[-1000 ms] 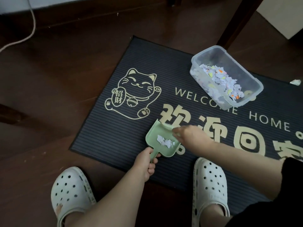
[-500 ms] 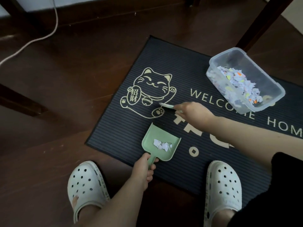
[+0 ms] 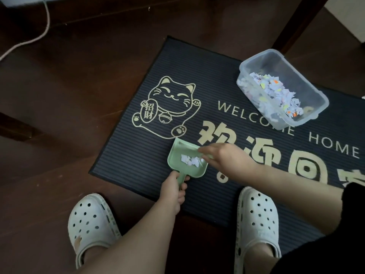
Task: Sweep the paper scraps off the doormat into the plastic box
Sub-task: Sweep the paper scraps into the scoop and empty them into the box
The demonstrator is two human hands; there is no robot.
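Left hand [image 3: 173,187]: fingers wrapped round the handle of the dustpan [image 3: 184,165], clamped tight. The handle is mostly hidden in the fist, only a stub shows.

Right hand [image 3: 225,160]: motion-blurred and lying over the dustpan's right rim, fingertips at the open mouth. A pale green strip shows under the fingers, either a tool or the pan's rim. Can't tell whether it grips anything.

Paper scraps [image 3: 190,160]: a small white-lilac clump in the middle of the pan, just ahead of the left hand and touching or just beside the right fingers. Torn, irregular bits.

The dustpan is light green, smooth plastic, scoop-shaped with raised side walls. It sits on the doormat [image 3: 128,155] close to the near edge, toward the near left corner.

The doormat is dark, finely ribbed, with cream print: a cat outline [image 3: 169,103], "WELCOME HOME", large characters. Its right side is cut off by the frame, and arms cover some characters.

Plastic box [image 3: 262,53]: clear, rectangular with rounded corners, on the doormat by the far edge toward the right. It holds a heap [image 3: 274,91] of lilac, white, yellow and orange bits.

White perforated clogs [image 3: 90,220]: one on the wood floor [image 3: 59,115] off the near left corner, the other on the doormat's near edge. A cable [image 3: 46,26] is at top left.
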